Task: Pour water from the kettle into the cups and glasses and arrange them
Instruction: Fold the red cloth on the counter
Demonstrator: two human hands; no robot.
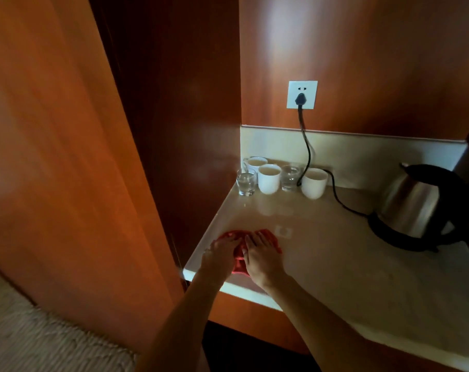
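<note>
Back by the wall socket (302, 94), three white cups (269, 179) and two clear glasses (246, 182) sit bunched in the counter's (335, 253) corner; the glasses hold water, can't tell about the cups. Steel kettle (413, 208) sits on its black base, well right of the socket, cord (307, 151) plugged in. Near the front-left edge, left hand (222, 251) and right hand (260, 256) both press flat, fingers spread, on a crumpled red cloth (240, 260). Plenty of glossy beige counter between.

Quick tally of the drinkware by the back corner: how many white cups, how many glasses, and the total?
White cups: 3
Clear glasses: 2
Total: 5
</note>
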